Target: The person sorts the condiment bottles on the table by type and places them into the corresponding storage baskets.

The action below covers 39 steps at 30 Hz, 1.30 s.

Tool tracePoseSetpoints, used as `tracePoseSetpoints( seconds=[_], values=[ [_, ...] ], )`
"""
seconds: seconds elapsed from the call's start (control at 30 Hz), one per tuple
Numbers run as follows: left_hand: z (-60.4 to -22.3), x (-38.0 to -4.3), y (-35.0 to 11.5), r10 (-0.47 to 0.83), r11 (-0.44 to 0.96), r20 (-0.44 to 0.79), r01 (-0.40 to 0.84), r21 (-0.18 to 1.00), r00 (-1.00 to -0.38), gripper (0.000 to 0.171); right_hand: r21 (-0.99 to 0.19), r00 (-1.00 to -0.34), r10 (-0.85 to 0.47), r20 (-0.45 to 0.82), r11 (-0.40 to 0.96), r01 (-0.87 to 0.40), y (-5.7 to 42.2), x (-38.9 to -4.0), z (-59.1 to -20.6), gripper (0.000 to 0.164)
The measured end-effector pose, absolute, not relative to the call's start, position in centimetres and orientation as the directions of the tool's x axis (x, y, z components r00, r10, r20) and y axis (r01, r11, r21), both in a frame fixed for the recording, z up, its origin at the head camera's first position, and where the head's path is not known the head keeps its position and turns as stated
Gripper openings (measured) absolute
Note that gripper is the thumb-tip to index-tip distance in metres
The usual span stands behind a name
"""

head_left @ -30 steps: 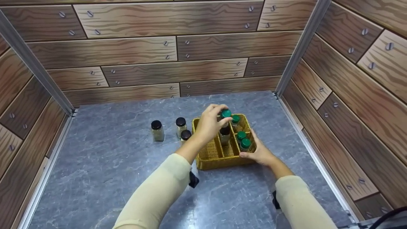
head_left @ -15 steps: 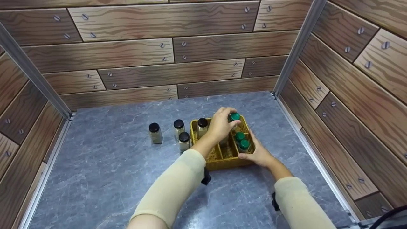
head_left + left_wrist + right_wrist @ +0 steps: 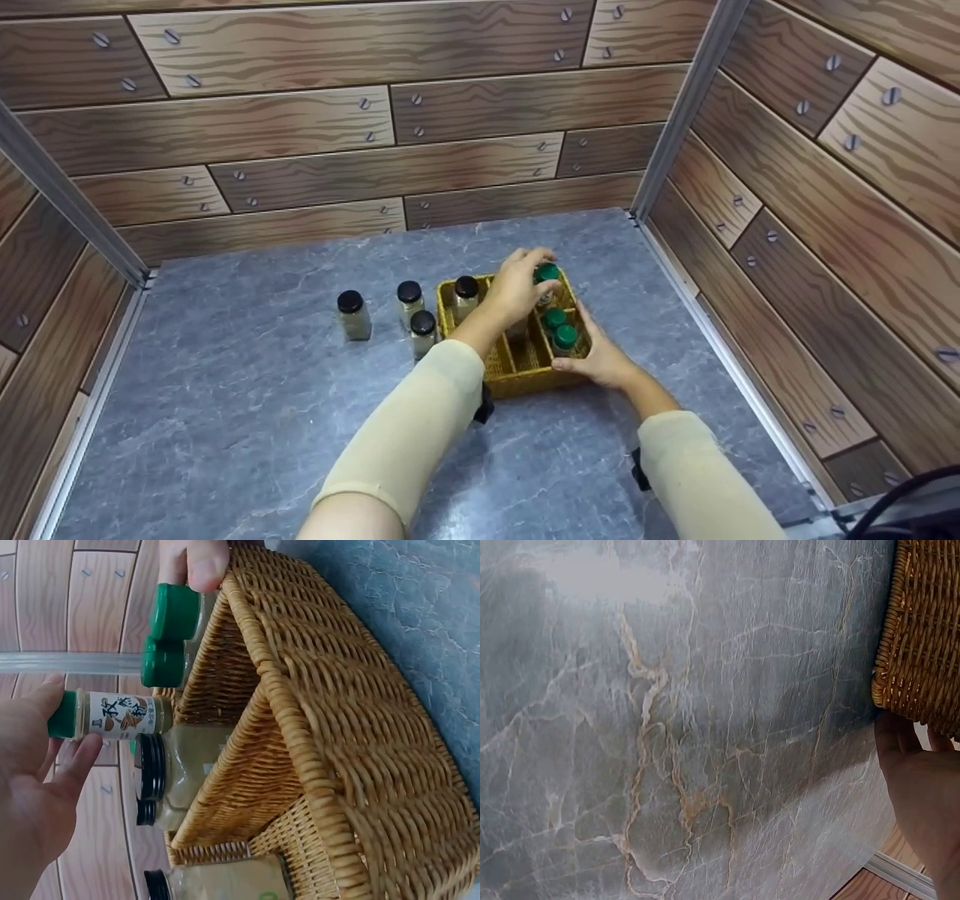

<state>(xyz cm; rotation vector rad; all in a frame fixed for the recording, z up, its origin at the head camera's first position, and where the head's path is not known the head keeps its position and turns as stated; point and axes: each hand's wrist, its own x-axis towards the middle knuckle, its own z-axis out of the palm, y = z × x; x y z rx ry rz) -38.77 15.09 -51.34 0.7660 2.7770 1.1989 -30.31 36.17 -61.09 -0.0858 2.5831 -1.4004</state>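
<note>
A small spice jar [image 3: 124, 716] with a green cap and a printed label hangs tilted over the wicker basket [image 3: 517, 386]. My left hand [image 3: 517, 289] pinches it by the cap, above the basket's back right compartment. On the basket's right side, my right hand [image 3: 606, 363] grips the wall, its thumb over the front corner. Two green-capped jars [image 3: 564, 339] stand in the front right compartment. Black-capped jars [image 3: 184, 765] fill part of the middle compartment, mostly hidden by my left hand in the head view. Another black-capped jar [image 3: 466, 294] stands in the left compartment.
Left of the basket, three black-capped jars stand upright on the grey marbled table: one farther left [image 3: 355, 319], one behind [image 3: 410, 300] and one close to the basket [image 3: 423, 334]. Wood-patterned walls [image 3: 285, 172] enclose the table at the back and sides.
My left hand has carried the green-capped jar rightward and lower, to over the back right compartment, uncovering the black-capped jar at left. The right hand keeps its hold on the basket.
</note>
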Motion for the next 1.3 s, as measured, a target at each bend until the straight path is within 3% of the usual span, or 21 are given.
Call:
tracePoseSetpoints(
  seconds=[0.87, 1.3],
  values=[
    [-52.4, -39.7, 15.2, 0.568, 0.714, -0.003, 0.492, 0.498, -0.823, 0.045, -0.833, -0.977, -0.147, -0.152, 0.551, 0.047, 36.0, -30.4, -61.0, 0.132],
    [-53.5, -39.5, 15.9, 0.582, 0.722, 0.036, 0.536, 0.437, -0.813, 0.041, -0.847, -0.979, -0.151, -0.136, 0.531, 0.036, 36.2, -30.3, -61.1, 0.134]
  ],
)
